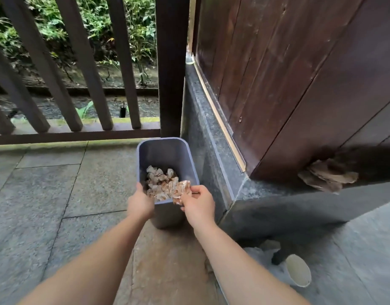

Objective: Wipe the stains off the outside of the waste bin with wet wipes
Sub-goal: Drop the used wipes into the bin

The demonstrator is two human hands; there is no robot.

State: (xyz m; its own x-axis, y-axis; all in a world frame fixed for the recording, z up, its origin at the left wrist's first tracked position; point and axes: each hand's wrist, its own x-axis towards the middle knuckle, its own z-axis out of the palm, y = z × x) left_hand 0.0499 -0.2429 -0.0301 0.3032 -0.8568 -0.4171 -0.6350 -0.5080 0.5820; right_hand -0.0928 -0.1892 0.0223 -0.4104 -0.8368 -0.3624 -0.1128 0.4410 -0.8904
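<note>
Standing on stone paving at frame centre, against the stone plinth at 3 o'clock: waste bin, holding crumpled soiled wipes. Gripping its near rim at 7 o'clock: left hand. Pinching a stained wet wipe over the rim at 5 o'clock: right hand. Lying at 4 o'clock, well apart: paper cup.

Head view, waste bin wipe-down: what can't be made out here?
- Outside of the waste bin, head view: far and side walls hidden by the camera's steep look down; near wall mostly behind the left hand and right hand. Stains cannot be judged.
- Wipe in the right hand: whether wet, not visible.
- Bin bottom: covered by crumpled wipes.
- Paper cup: contents hidden by its angle.
</note>
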